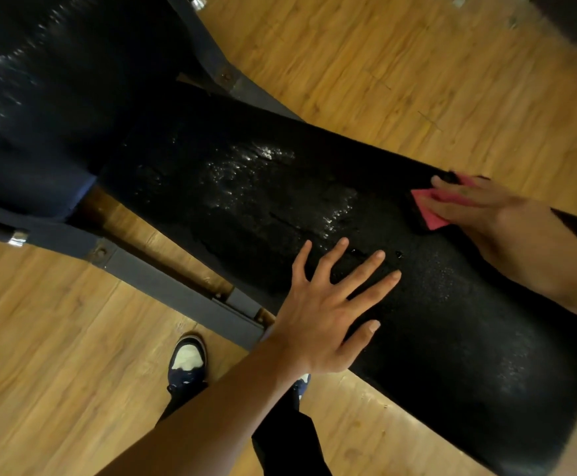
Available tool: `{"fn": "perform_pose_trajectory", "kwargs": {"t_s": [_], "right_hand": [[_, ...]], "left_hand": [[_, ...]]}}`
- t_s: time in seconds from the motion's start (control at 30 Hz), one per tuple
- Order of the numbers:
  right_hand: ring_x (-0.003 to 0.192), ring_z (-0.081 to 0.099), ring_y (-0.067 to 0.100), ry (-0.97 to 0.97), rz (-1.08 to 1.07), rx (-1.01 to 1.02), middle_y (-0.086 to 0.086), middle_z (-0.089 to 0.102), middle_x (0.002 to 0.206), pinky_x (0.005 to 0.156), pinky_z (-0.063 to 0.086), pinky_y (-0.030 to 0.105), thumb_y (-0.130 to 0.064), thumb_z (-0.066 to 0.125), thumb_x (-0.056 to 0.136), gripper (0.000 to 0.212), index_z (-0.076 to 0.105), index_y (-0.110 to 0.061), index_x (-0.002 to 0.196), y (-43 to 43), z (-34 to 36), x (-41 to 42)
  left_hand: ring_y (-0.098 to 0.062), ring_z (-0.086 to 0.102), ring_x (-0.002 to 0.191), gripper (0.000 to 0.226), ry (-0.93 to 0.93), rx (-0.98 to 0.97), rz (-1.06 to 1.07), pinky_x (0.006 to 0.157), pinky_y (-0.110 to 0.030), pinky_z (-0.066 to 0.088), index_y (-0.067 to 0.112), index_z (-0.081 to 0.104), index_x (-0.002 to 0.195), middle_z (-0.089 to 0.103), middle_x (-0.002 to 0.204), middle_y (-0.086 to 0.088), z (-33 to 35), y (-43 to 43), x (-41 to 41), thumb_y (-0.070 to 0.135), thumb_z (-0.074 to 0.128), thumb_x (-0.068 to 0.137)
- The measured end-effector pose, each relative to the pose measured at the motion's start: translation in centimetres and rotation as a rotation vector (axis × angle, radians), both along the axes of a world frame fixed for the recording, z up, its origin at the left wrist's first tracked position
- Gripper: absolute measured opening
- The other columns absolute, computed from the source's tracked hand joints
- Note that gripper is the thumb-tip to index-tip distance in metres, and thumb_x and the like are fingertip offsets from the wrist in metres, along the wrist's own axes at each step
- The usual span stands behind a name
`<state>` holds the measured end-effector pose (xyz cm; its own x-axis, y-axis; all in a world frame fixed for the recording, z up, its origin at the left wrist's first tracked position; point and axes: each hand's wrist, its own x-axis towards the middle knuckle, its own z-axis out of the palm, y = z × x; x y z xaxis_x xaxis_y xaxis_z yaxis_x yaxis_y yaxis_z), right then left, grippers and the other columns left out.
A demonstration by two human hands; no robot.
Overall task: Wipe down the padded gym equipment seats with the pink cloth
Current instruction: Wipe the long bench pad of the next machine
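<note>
A long black padded bench seat (pixel 245 187) runs from the upper left to the lower right, with wet shiny patches near its middle. My left hand (pixel 328 304) lies flat on the pad's near side, fingers spread and straight. My right hand (pixel 479 214) presses the pink cloth (pixel 431 209) onto the pad near its far edge, fingers lying straight over it. Most of the cloth is hidden under that hand.
A second dark blue pad (pixel 29 97) sits at the upper left. Grey metal frame bars (pixel 163 276) run under the bench on the near side. Wooden plank floor (pixel 383 63) surrounds it. My shoe (pixel 188 359) stands on the floor below the frame.
</note>
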<state>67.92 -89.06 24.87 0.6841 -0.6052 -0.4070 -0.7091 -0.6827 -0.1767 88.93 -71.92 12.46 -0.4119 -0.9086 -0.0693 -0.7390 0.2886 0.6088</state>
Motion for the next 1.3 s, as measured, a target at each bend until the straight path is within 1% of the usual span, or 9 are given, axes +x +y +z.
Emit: {"fn": "perform_pose_trajectory", "kwargs": {"t_s": [0.07, 0.23, 0.37, 0.67, 0.9, 0.97, 1.1, 1.2, 1.3], "right_hand": [[0.147, 0.032, 0.034, 0.002, -0.010, 0.008, 0.012, 0.046, 0.152, 0.120, 0.027, 0.047, -0.024, 0.048, 0.096, 0.053, 0.047, -0.016, 0.149, -0.5, -0.9, 0.4], [0.142, 0.038, 0.045, -0.064, 0.050, -0.013, 0.023, 0.051, 0.146, 0.117, 0.032, 0.053, 0.001, 0.061, 0.096, 0.045, 0.058, -0.009, 0.140, -4.2, -10.0, 9.0], [0.151, 0.024, 0.036, -0.040, 0.080, 0.000, 0.015, 0.040, 0.157, 0.123, 0.019, 0.046, -0.007, 0.047, 0.106, 0.043, 0.049, -0.017, 0.148, -5.8, -13.8, 14.8], [0.152, 0.025, 0.025, -0.025, 0.091, 0.060, 0.003, 0.042, 0.156, 0.124, 0.024, 0.048, -0.021, 0.046, 0.102, 0.048, 0.045, -0.022, 0.150, 0.2, -0.5, -0.8], [0.148, 0.033, 0.033, -0.053, 0.057, 0.014, 0.014, 0.053, 0.147, 0.119, 0.033, 0.049, -0.024, 0.046, 0.101, 0.044, 0.056, -0.013, 0.143, -1.8, -5.4, 4.3], [0.148, 0.030, 0.038, -0.052, 0.086, 0.020, 0.017, 0.049, 0.150, 0.123, 0.025, 0.050, -0.016, 0.051, 0.104, 0.041, 0.055, -0.013, 0.144, -3.0, -8.5, 8.0], [0.153, 0.019, 0.030, 0.004, 0.056, 0.044, 0.014, 0.035, 0.160, 0.119, -0.006, 0.024, -0.011, 0.043, 0.108, 0.045, 0.042, -0.017, 0.153, -4.0, -11.5, 13.5], [0.153, 0.023, 0.030, 0.001, 0.109, 0.059, 0.008, 0.043, 0.157, 0.125, 0.019, 0.047, -0.013, 0.046, 0.106, 0.045, 0.046, -0.022, 0.151, -2.7, -8.8, 9.8], [0.149, 0.032, 0.028, 0.013, 0.072, 0.031, 0.006, 0.050, 0.151, 0.121, 0.029, 0.049, -0.025, 0.044, 0.102, 0.046, 0.053, -0.020, 0.147, -0.4, -3.0, 2.8]], "left_hand": [[-0.037, 0.016, 0.159, 0.065, -0.002, 0.002, 0.002, 0.117, -0.073, 0.015, 0.039, 0.026, 0.164, 0.020, 0.173, 0.008, 0.0, -0.1, 0.0, 0.056, 0.027, 0.101], [-0.036, 0.016, 0.159, 0.066, -0.021, -0.006, 0.002, 0.118, -0.072, 0.014, 0.040, 0.024, 0.165, 0.019, 0.174, 0.009, -0.1, 0.0, 0.0, 0.056, 0.027, 0.101], [-0.036, 0.020, 0.158, 0.066, 0.016, -0.019, 0.021, 0.118, -0.072, 0.015, 0.039, 0.029, 0.163, 0.022, 0.173, 0.009, -0.2, 0.0, -0.1, 0.055, 0.030, 0.100], [-0.035, 0.016, 0.159, 0.065, 0.002, -0.028, 0.009, 0.118, -0.072, 0.014, 0.037, 0.030, 0.163, 0.021, 0.173, 0.008, -0.2, 0.0, -0.1, 0.055, 0.030, 0.101], [-0.037, 0.018, 0.158, 0.066, -0.010, -0.036, 0.010, 0.118, -0.072, 0.015, 0.038, 0.028, 0.164, 0.022, 0.173, 0.007, -0.1, 0.0, 0.0, 0.056, 0.030, 0.101], [-0.037, 0.020, 0.158, 0.065, -0.014, -0.036, 0.017, 0.118, -0.072, 0.015, 0.037, 0.030, 0.164, 0.023, 0.173, 0.007, -0.1, 0.0, -0.1, 0.056, 0.029, 0.101], [-0.037, 0.022, 0.157, 0.065, 0.001, -0.045, 0.027, 0.118, -0.071, 0.015, 0.036, 0.034, 0.162, 0.026, 0.172, 0.006, -0.1, 0.0, -0.3, 0.055, 0.027, 0.100], [-0.037, 0.023, 0.156, 0.065, 0.001, -0.058, 0.039, 0.118, -0.070, 0.016, 0.035, 0.037, 0.162, 0.028, 0.171, 0.005, -0.1, 0.0, -0.4, 0.055, 0.028, 0.100], [-0.037, 0.023, 0.156, 0.065, 0.002, -0.062, 0.040, 0.118, -0.071, 0.016, 0.034, 0.039, 0.161, 0.030, 0.170, 0.003, -0.1, 0.1, -0.4, 0.055, 0.030, 0.100]]}}
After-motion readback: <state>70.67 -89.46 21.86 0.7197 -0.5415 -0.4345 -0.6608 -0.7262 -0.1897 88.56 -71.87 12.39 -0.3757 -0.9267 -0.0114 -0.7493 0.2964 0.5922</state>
